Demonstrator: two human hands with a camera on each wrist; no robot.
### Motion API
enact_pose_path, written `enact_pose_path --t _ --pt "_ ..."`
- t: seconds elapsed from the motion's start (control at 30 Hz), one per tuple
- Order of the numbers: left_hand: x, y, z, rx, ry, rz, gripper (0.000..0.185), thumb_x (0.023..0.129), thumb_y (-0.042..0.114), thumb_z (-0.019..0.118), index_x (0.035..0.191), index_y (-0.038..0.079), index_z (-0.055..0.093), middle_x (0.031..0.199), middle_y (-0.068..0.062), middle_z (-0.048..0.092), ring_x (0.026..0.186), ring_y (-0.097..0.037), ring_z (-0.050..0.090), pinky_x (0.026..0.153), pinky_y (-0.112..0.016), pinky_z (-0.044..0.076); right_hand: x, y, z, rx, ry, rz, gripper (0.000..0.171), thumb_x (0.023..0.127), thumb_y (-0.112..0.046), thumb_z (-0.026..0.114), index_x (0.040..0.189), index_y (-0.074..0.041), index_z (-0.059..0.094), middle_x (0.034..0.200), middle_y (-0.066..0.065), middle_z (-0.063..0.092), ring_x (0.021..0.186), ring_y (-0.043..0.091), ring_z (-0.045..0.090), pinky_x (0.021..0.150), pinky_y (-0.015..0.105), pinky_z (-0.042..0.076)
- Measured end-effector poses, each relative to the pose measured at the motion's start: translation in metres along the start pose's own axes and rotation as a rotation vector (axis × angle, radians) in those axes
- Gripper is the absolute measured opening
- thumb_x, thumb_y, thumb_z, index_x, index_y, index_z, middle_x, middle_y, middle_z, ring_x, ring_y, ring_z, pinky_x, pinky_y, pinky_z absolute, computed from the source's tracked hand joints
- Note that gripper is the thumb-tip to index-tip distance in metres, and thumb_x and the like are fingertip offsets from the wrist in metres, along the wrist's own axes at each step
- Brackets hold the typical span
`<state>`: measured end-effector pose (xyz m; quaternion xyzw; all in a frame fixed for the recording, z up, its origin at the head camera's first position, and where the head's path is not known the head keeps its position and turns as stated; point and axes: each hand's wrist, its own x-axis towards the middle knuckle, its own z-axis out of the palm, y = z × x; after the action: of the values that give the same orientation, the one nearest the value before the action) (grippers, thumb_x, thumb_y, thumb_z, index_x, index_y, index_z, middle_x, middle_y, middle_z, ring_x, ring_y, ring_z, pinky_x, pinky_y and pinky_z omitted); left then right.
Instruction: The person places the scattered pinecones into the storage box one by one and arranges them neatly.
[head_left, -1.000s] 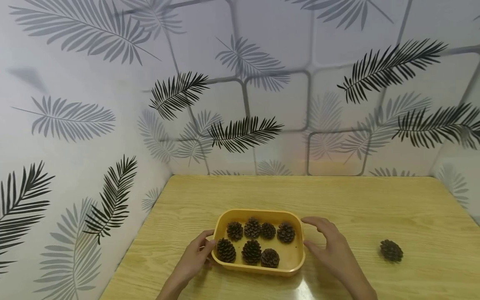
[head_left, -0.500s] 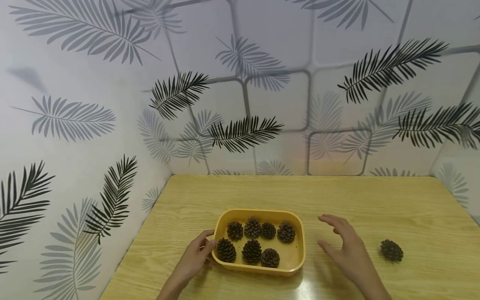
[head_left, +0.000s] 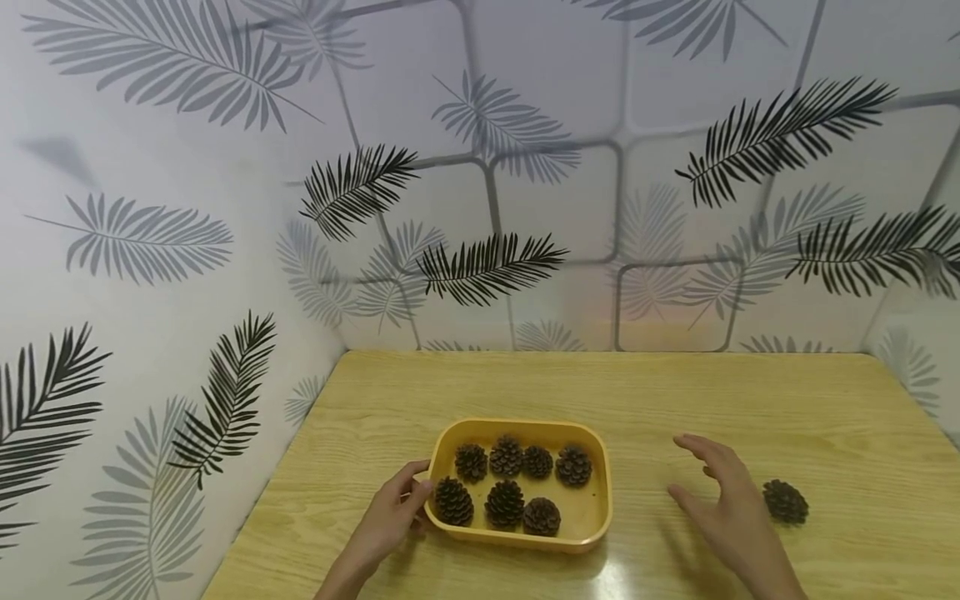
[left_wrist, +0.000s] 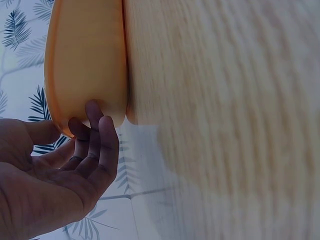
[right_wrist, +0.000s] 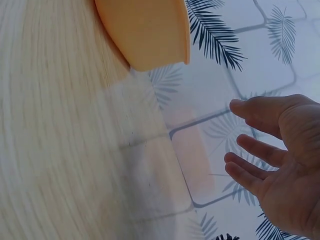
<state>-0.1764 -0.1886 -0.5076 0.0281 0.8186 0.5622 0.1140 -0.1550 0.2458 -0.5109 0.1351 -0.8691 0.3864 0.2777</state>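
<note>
Walls (head_left: 525,125) on three sides, pale grey-white, papered w/ palm-frond print: some fronds black, others faded grey, plus a rounded-square grid of grey lines behind them. Left wall (head_left: 112,292) meets back wall at a corner just past the table's far-left edge; right wall (head_left: 918,358) closes in at the far-right corner. Table (head_left: 600,392) is light wood-grain, yellowish, pushed tight into that alcove, rounded far corners. Surface glossy: a bright glare patch near the front edge (head_left: 615,575), and a faint pinkish-orange glow on the back wall just above the tabletop (head_left: 607,321). Light soft, even, shadows weak.
</note>
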Motion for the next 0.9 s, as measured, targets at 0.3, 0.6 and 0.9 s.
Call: enact_pose_path --t 0.3,0.6,0.9 --pt "0.0 0.0 -0.001 -0.002 -0.001 -0.002 0.045 0.112 0.021 0.05 0.153 0.002 0.047 0.095 -0.01 0.058 0.079 -0.031 0.069 0.065 -0.044 0.062 -0.005 0.01 -0.014 -0.036 0.005 0.059 0.068 0.073 0.01 0.088 0.136 0.0 0.062 0.131 0.024 0.06 0.113 0.041 0.054 0.097 0.034 0.045" --pt "-0.002 0.002 -0.001 -0.004 -0.009 -0.003 0.046 0.112 0.021 0.05 0.154 0.002 0.046 0.094 -0.01 0.057 0.078 -0.031 0.069 0.066 -0.045 0.062 -0.008 0.025 -0.023 -0.07 0.079 0.051 0.065 0.068 0.012 0.089 0.128 0.001 0.067 0.124 0.021 0.066 0.114 0.032 0.053 0.099 0.028 0.035" --pt "-0.003 0.002 -0.001 -0.007 -0.01 0.004 0.046 0.112 0.021 0.05 0.154 0.001 0.045 0.094 -0.01 0.057 0.078 -0.033 0.069 0.065 -0.044 0.062 -0.011 0.034 -0.033 -0.066 0.097 0.078 0.061 0.071 0.014 0.087 0.127 0.004 0.066 0.122 0.026 0.066 0.11 0.041 0.054 0.097 0.003 0.022"
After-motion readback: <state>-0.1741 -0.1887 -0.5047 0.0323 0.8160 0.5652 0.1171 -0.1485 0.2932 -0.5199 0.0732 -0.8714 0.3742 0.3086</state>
